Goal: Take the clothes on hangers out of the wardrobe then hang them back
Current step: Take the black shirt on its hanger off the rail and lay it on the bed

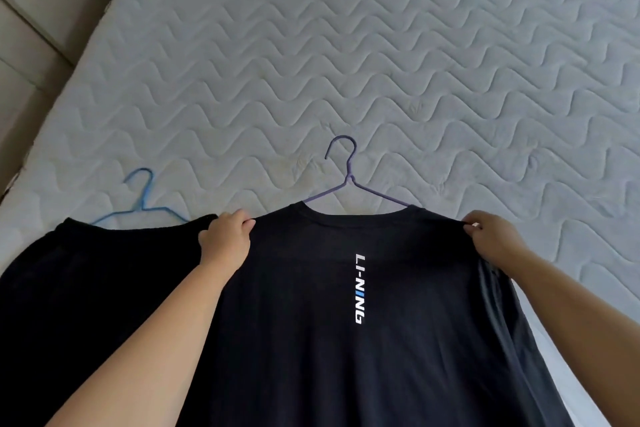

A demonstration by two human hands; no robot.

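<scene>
A dark navy T-shirt (311, 305) with a white vertical logo lies spread on the mattress, on a purple hanger (346, 177) whose hook sticks out past the collar. My left hand (225, 239) pinches the shirt's left shoulder. My right hand (491, 236) pinches the right shoulder. To the left lies a second black garment (86, 288) on a light blue hanger (142, 198), partly under my left arm.
The white quilted mattress (381, 62) fills most of the view and stretches far ahead and to the right. A beige tiled floor (31, 45) runs along the mattress's left edge.
</scene>
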